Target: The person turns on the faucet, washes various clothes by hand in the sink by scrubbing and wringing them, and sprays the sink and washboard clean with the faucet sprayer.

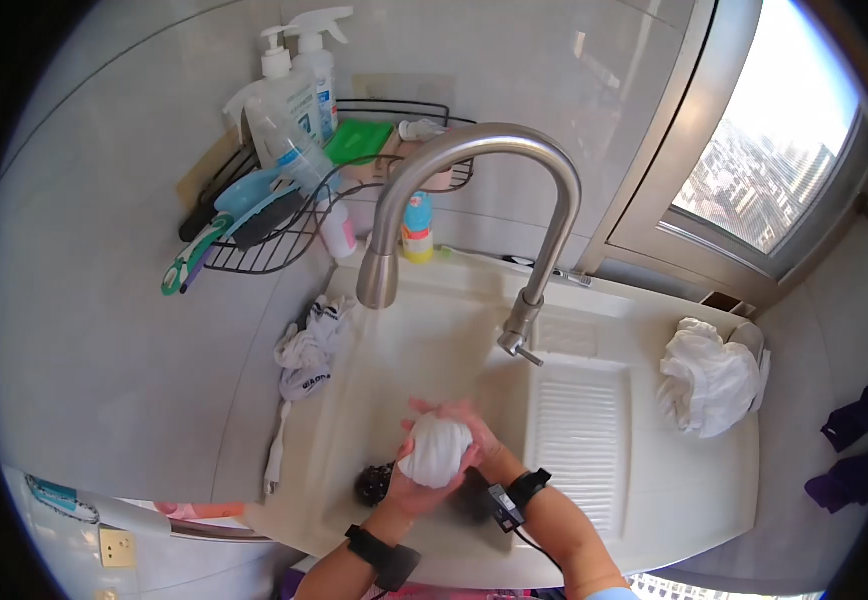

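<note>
Both my hands are over the basin of a cream laundry sink (394, 340), wrapped around a bunched white cloth (437, 450). My left hand (409, 492) cups it from below and the left. From the right, my right hand (479, 440) presses against it, its fingers partly blurred. The cloth is balled up, so I cannot tell what kind of garment it is. Beneath my left hand, a dark speckled item (374, 485) lies in the basin. A brushed-metal faucet (484, 135) arches above, its spout (378, 280) up and left of my hands.
To the right is a ribbed washboard (581, 450), with a white cloth heap (709, 375) beyond it. Socks (309, 345) and a white toothbrush (277, 450) lie along the left rim. A wire corner rack (254, 262) holds bottles and brushes. A window (774, 150) is at upper right.
</note>
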`<state>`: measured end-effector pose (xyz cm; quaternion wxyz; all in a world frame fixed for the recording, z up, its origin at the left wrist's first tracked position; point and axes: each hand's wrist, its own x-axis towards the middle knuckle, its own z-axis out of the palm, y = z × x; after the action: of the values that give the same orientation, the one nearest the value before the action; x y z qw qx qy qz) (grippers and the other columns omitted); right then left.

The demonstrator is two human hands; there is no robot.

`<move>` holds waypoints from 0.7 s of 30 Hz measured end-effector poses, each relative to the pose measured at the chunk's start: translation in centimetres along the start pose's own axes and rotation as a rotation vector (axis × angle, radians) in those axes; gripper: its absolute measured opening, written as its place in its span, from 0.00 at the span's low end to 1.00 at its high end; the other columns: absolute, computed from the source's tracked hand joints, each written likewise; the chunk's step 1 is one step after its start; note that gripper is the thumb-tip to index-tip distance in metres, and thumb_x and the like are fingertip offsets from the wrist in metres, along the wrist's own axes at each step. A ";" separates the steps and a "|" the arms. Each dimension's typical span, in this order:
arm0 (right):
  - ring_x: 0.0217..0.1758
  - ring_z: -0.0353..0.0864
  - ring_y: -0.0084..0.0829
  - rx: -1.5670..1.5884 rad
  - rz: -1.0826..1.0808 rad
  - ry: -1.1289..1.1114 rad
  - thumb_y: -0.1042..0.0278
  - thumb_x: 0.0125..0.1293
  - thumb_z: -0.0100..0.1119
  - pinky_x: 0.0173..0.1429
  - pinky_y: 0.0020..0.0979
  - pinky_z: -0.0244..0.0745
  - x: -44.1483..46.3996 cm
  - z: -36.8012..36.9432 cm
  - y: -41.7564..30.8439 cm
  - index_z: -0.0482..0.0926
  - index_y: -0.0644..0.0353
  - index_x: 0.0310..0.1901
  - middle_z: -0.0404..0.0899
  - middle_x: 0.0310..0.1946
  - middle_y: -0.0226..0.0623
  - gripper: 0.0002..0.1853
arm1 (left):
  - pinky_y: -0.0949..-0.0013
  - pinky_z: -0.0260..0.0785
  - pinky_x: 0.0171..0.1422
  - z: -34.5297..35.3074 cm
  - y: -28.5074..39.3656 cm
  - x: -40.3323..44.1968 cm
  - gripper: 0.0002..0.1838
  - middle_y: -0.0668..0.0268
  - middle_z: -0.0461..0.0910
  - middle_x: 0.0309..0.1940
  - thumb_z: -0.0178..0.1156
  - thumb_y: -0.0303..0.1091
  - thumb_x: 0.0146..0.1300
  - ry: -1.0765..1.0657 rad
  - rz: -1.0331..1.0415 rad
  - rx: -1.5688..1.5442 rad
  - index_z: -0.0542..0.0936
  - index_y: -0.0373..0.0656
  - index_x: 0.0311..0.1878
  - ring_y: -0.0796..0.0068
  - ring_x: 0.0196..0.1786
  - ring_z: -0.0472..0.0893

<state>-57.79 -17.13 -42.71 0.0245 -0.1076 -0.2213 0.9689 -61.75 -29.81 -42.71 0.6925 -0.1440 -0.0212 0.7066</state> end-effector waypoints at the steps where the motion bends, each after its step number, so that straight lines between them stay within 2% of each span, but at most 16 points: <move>1: 0.41 0.76 0.33 -0.226 0.058 0.076 0.54 0.64 0.46 0.47 0.32 0.71 0.4 -0.2 -0.6 0.76 0.59 0.37 0.77 0.37 0.38 0.16 | 0.60 0.68 0.42 -0.4 0.4 -0.2 0.34 0.57 0.64 0.55 0.63 0.49 0.49 -0.030 -0.074 -0.093 0.64 0.48 0.57 0.62 0.51 0.70; 2: 0.38 0.77 0.34 -0.452 0.120 0.155 0.54 0.64 0.46 0.45 0.33 0.71 0.9 -0.8 -1.1 0.76 0.59 0.35 0.77 0.35 0.37 0.16 | 0.59 0.68 0.45 -1.0 0.8 -0.2 0.32 0.57 0.67 0.53 0.63 0.48 0.49 -0.060 -0.145 -0.191 0.65 0.46 0.56 0.62 0.50 0.71; 3: 0.35 0.77 0.34 -0.681 0.188 0.231 0.55 0.63 0.46 0.43 0.33 0.71 1.3 -1.6 -1.4 0.76 0.59 0.34 0.78 0.33 0.36 0.16 | 0.62 0.68 0.42 -2.2 1.7 0.1 0.30 0.59 0.70 0.48 0.63 0.47 0.50 0.007 -0.165 0.018 0.67 0.45 0.54 0.64 0.47 0.72; 5: 0.31 0.77 0.34 -1.090 0.123 0.314 0.55 0.63 0.46 0.40 0.35 0.71 2.6 -2.7 -0.9 0.75 0.60 0.33 0.78 0.30 0.35 0.16 | 0.69 0.68 0.37 -3.8 3.5 0.7 0.25 0.63 0.74 0.40 0.64 0.44 0.50 0.156 -0.201 0.432 0.70 0.43 0.49 0.70 0.40 0.75; 6: 0.29 0.76 0.35 -1.296 0.079 0.354 0.56 0.63 0.46 0.38 0.36 0.71 3.6 -3.6 -0.6 0.75 0.61 0.33 0.78 0.28 0.34 0.16 | 0.70 0.69 0.36 -3.7 3.6 1.0 0.25 0.63 0.75 0.38 0.64 0.44 0.49 0.258 -0.138 0.641 0.71 0.41 0.47 0.71 0.39 0.75; 8: 0.30 0.76 0.33 -1.729 -0.083 0.294 0.54 0.64 0.45 0.38 0.36 0.71 5.8 -7.6 1.3 0.75 0.61 0.34 0.77 0.29 0.35 0.17 | 0.71 0.69 0.34 -2.3 2.5 1.7 0.25 0.63 0.76 0.36 0.66 0.44 0.48 0.467 -0.014 1.048 0.72 0.39 0.44 0.73 0.37 0.76; 9: 0.31 0.76 0.32 -1.943 -0.168 0.256 0.53 0.64 0.45 0.38 0.36 0.71 6.5 -9.3 2.1 0.74 0.61 0.35 0.77 0.30 0.36 0.18 | 0.70 0.70 0.34 -5.8 2.9 2.9 0.20 0.65 0.77 0.31 0.67 0.38 0.46 0.469 0.191 1.101 0.75 0.39 0.40 0.71 0.32 0.78; 12: 0.32 0.76 0.38 -1.861 -0.263 0.436 0.45 0.60 0.49 0.41 0.39 0.69 6.4 -11.8 3.7 0.74 0.65 0.35 0.76 0.27 0.39 0.24 | 0.69 0.70 0.41 -4.9 3.5 3.8 0.21 0.65 0.78 0.32 0.68 0.35 0.44 0.562 0.122 1.854 0.74 0.38 0.40 0.70 0.34 0.78; 13: 0.35 0.76 0.35 -1.725 -0.305 0.347 0.49 0.59 0.52 0.40 0.37 0.71 5.4 -10.9 2.6 0.73 0.63 0.38 0.76 0.29 0.37 0.21 | 0.67 0.69 0.44 -3.9 3.3 3.9 0.23 0.63 0.78 0.35 0.69 0.35 0.42 0.605 0.169 2.027 0.73 0.38 0.42 0.71 0.40 0.77; 15: 0.39 0.75 0.29 -1.440 -0.363 0.188 0.56 0.57 0.58 0.37 0.34 0.74 0.3 -6.7 -0.6 0.72 0.60 0.45 0.75 0.33 0.32 0.19 | 0.65 0.69 0.46 -7.0 5.6 5.0 0.33 0.59 0.76 0.38 0.70 0.37 0.40 0.371 0.147 1.987 0.68 0.37 0.49 0.67 0.43 0.77; 17: 0.40 0.75 0.29 -1.151 -0.063 0.220 0.58 0.55 0.61 0.34 0.33 0.75 -3.0 -5.4 -3.8 0.71 0.60 0.46 0.75 0.35 0.33 0.20 | 0.67 0.69 0.49 -3.1 4.5 5.4 0.39 0.56 0.70 0.49 0.68 0.37 0.45 0.250 0.101 1.931 0.59 0.41 0.60 0.67 0.50 0.73; 18: 0.41 0.75 0.29 -1.004 0.080 0.233 0.59 0.53 0.62 0.32 0.32 0.76 -4.4 -5.4 -5.5 0.71 0.59 0.47 0.74 0.36 0.33 0.21 | 0.67 0.68 0.50 -2.3 4.5 5.9 0.40 0.55 0.69 0.50 0.67 0.37 0.47 0.296 0.036 1.707 0.57 0.42 0.61 0.66 0.51 0.72; 20: 0.42 0.75 0.29 -1.022 0.112 0.516 0.58 0.55 0.60 0.27 0.31 0.77 -7.2 -6.4 -8.5 0.72 0.58 0.44 0.73 0.40 0.35 0.19 | 0.68 0.67 0.53 -1.6 5.2 6.6 0.42 0.53 0.66 0.52 0.65 0.37 0.49 0.378 -0.095 1.260 0.52 0.45 0.64 0.65 0.54 0.70; 21: 0.43 0.74 0.28 -0.896 0.033 0.601 0.57 0.55 0.60 0.28 0.31 0.76 -8.4 -7.0 -10.3 0.71 0.58 0.44 0.72 0.42 0.36 0.19 | 0.62 0.65 0.56 -1.4 5.2 7.5 0.37 0.52 0.66 0.53 0.64 0.36 0.50 0.524 -0.052 1.428 0.58 0.48 0.62 0.62 0.55 0.69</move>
<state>-48.05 -5.70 -42.75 0.0231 -0.3838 -0.5943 0.7064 -66.49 -22.89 -46.53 0.6163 0.1767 0.6029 0.4749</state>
